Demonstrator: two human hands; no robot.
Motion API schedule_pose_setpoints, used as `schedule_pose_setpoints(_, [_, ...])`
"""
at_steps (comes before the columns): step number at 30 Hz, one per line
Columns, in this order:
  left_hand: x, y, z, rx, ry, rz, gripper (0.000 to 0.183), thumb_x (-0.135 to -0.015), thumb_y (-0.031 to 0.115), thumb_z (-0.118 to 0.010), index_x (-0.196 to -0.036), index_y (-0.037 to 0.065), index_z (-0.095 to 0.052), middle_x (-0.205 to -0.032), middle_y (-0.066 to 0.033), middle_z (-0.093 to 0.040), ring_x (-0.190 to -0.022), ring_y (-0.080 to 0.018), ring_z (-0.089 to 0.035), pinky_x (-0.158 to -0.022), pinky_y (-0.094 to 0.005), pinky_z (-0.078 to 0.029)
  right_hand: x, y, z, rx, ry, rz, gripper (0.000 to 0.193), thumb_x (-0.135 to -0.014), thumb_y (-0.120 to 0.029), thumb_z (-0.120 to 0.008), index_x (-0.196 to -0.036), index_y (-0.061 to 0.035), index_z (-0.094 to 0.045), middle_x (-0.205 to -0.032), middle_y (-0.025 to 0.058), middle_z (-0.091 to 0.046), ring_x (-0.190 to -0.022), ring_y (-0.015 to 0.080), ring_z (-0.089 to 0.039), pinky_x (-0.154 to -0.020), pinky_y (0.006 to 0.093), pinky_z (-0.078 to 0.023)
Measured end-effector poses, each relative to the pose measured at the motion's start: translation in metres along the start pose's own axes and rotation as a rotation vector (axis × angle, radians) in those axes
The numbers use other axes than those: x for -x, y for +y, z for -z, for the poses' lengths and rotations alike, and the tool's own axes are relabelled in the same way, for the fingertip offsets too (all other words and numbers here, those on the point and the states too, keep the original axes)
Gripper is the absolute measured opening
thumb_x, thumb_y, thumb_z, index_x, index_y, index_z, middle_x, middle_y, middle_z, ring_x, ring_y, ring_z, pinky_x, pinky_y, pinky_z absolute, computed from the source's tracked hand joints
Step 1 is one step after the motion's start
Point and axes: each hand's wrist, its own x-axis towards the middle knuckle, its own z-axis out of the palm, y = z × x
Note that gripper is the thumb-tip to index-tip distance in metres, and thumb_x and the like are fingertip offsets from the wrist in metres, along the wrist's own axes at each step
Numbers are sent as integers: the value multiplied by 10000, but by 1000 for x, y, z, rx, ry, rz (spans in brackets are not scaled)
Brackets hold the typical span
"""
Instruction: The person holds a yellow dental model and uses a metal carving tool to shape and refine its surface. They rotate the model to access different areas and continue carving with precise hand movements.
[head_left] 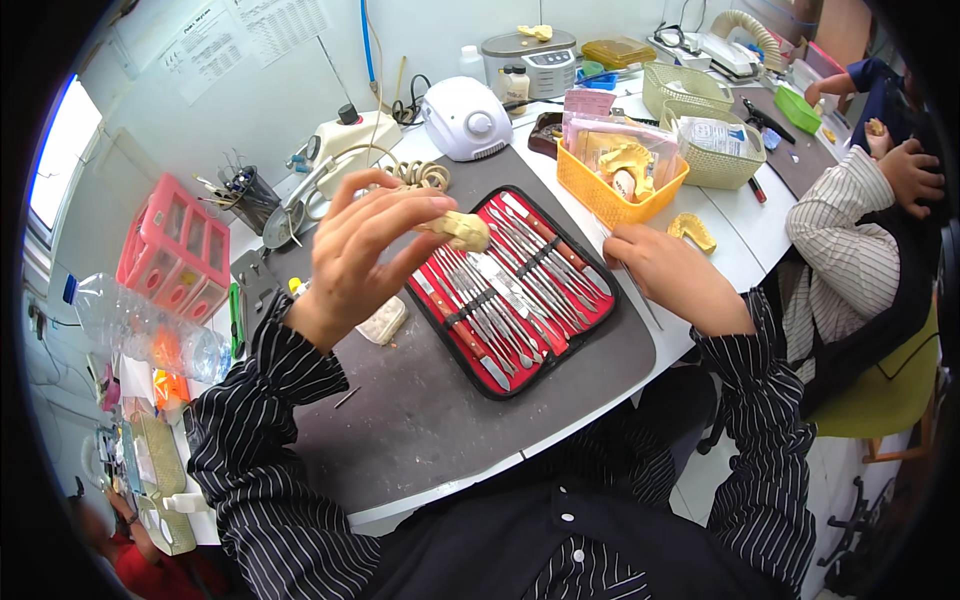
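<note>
My left hand [362, 245] is raised over the desk, its thumb and fingers pinching a pale yellow dental plaster cast [465, 232]. Below the cast lies an unzipped black case with red lining [432, 318], holding several metal dental carving tools [500, 290] in elastic straps. At the case's right side, my right hand [672, 275] is closed around a slim metal instrument [648, 308] that slants down from its fingers. Its working tip is too small to make out. Another yellow arch-shaped cast [692, 232] rests on the white desk just beyond my right hand.
A yellow basket [612, 205] with casts and bags stands far right, near green baskets [735, 165]. Behind the case sits a white rounded machine [467, 120]. Pink drawers [178, 255] and a plastic bottle [150, 325] are left. A person in a striped sleeve [845, 215] sits at right.
</note>
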Motion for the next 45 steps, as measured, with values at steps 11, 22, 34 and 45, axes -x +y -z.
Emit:
schedule_pose_setpoints(11, [34,48,60,-102,-156,706,290,-806,23,-713,-1066,7,-584,-922,-84,-685,-821,-134,-638,-761,-273,-494,3,-4,13,-278,92,-133,110,-889,0,-478,-972,-17,-547,-925,146,-601,-869,307,-612,-778,386,-479])
schedule_pose_setpoints(22, [47,85,53,601,-21,1138,256,-851,42,-690,-1095,2,-623,-1047,-55,-617,-980,-134,-618,-878,-279,-515,2,-36,33,-1051,411,-291,179,-969,-98,-518,-1085,-6,-619,-871,34,-585,-624,28,-487,-463,151,-382])
schedule_pose_setpoints(34, [24,93,20,881,20,913,235,-832,31,-711,-1049,13,-622,-1071,-50,-597,-1003,-130,-612,-873,-289,-539,42,-36,-7,-2056,714,64,462,-972,-64,-439,-1400,63,-318,-1348,209,-498,-1196,223,-562,-936,283,-541])
schedule_pose_setpoints(45, [31,93,12,1234,56,1064,265,-868,77,-689,-1088,18,-553,-1105,-54,-564,-1060,-135,-570,-874,-290,-500,29,-132,-26,-1403,619,-113,438,-1026,-372,-396,-1220,-4,-533,-997,102,-652,-788,128,-598,-681,231,-517])
